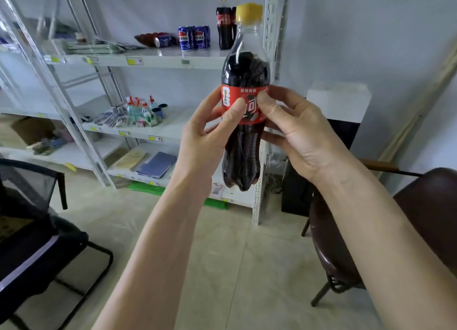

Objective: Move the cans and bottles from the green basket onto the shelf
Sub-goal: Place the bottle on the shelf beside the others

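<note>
- A cola bottle [243, 121] with a yellow cap and red label is held upright in mid-air before a white shelf [158, 57].
- The left hand [210, 134] and right hand [296, 131] both grip it at the label, thumbs pressed on the front.
- On the upper shelf board stand two blue cans [194, 37], a third can lying on its side [164, 41] and two more cola bottles [225, 25].
- Spray bottles [141, 109] sit one level below; a black chair [32, 230] stands at left.
</note>
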